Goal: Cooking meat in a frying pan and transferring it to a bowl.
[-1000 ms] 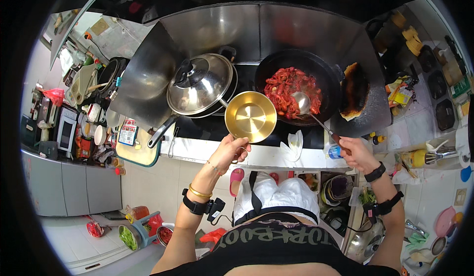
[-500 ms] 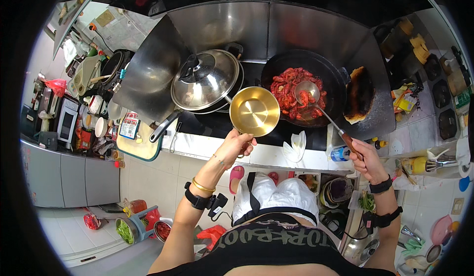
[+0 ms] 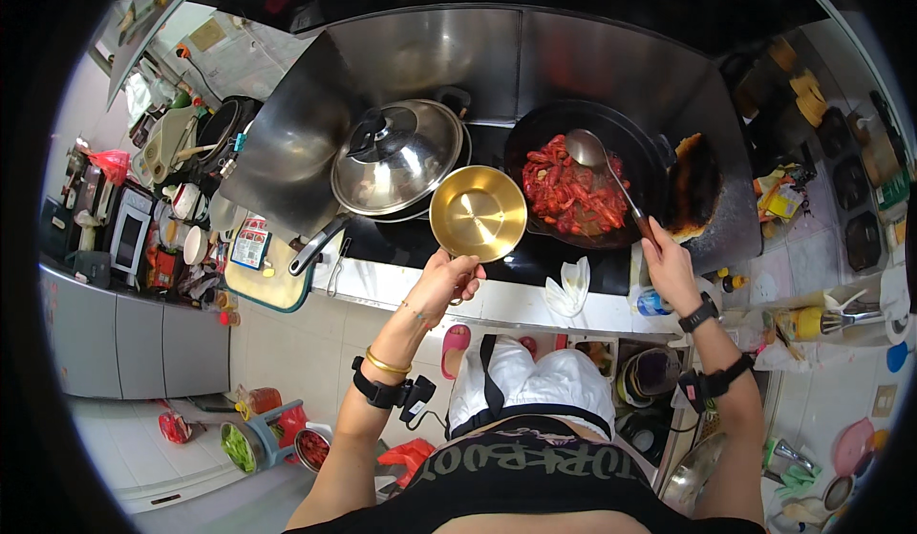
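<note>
My left hand (image 3: 453, 284) is closed on the near side of a gold-coloured metal bowl (image 3: 478, 214), its thumb by the rim. The bowl looks empty and hangs over the hob's front, left of a black wok (image 3: 638, 135). Red crayfish (image 3: 568, 193) lie heaped in the wok's left and near part. My right hand (image 3: 669, 265) grips a ladle by its brown handle, above the wok's near right edge. The ladle's metal head (image 3: 585, 147) rests face down or tilted at the far side of the crayfish.
Left of the wok stands a pan with a shiny domed lid (image 3: 406, 147), its handle pointing toward me. A crumpled white cloth or paper (image 3: 570, 288) lies on the counter edge (image 3: 516, 297). A cutting board (image 3: 277, 281) is at the left. Steel splash guards (image 3: 430, 52) surround the hob.
The ladle head has moved to the far side of the crayfish and no longer shows crayfish in it. My right hand has shifted forward and left. The gold bowl has moved slightly left.
</note>
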Motion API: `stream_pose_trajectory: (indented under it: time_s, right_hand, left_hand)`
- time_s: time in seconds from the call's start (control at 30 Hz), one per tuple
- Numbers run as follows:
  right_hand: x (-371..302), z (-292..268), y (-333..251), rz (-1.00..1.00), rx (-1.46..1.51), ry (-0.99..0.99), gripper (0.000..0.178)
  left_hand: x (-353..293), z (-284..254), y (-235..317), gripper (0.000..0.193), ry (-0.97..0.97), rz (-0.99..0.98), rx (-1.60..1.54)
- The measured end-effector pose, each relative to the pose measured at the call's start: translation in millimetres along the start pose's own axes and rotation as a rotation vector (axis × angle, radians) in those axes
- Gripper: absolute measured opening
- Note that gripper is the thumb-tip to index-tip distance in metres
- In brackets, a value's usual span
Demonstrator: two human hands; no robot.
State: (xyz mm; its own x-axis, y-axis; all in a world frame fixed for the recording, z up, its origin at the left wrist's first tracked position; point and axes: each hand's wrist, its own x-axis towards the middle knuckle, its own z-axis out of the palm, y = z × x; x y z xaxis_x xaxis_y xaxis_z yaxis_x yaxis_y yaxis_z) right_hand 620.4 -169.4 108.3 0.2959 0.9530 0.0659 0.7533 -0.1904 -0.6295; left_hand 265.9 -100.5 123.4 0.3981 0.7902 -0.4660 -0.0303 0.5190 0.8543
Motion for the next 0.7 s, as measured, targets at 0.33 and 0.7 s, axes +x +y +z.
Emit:
stream_pose_trajectory:
  time_s: [0.33, 0.7]
  right_hand:
    - [-21, 8, 18, -0.030, 0.067, -0.228, 0.044]
    - [-15, -18, -1, 0.688, 1.231, -0.514, 0.024]
  left_hand:
    - [-12, -18, -19, 0.014, 0.017, -0.025, -0.018]
    - [-8, -6, -13, 0.016, -0.016, -0.027, -0.051]
